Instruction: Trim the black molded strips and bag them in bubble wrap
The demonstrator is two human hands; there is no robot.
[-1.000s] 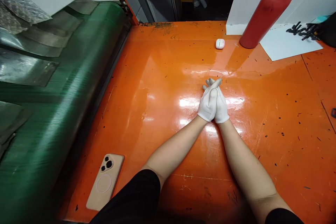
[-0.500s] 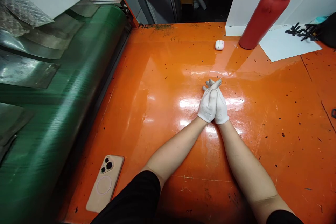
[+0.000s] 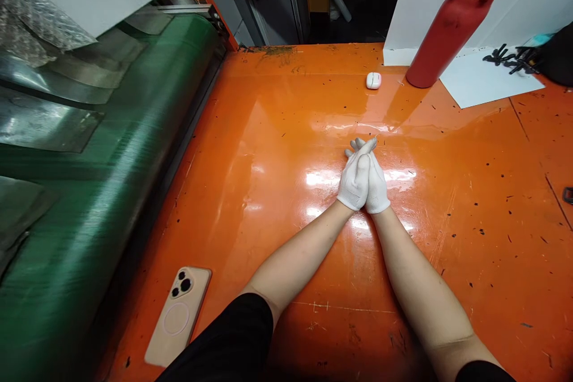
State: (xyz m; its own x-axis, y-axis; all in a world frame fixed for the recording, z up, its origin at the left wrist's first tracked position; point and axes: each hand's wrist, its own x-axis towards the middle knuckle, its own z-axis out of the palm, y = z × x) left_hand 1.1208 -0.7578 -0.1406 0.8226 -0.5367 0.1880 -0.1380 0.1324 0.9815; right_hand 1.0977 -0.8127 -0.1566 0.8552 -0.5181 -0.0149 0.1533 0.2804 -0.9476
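Both my hands wear white gloves and rest together on the glossy orange table [image 3: 277, 149]. My left hand [image 3: 355, 182] lies palm to palm against my right hand [image 3: 379, 188]. The fingers are stretched forward and cross at the tips. Neither hand holds anything. My bare forearms run back toward me, with black sleeves at the bottom edge. The nearest object is a small white earbud case [image 3: 373, 80], further up the table.
A green roller machine [image 3: 111, 149] with metal sheets runs along the left. A pink phone [image 3: 178, 316] lies face down at the near left. A red bottle [image 3: 452, 18], white sheets [image 3: 487, 80] and a black clip [image 3: 510, 57] sit at the far right.
The hands have stayed pressed together in the same place. The view has tilted slightly, so everything sits a little lower in the picture.
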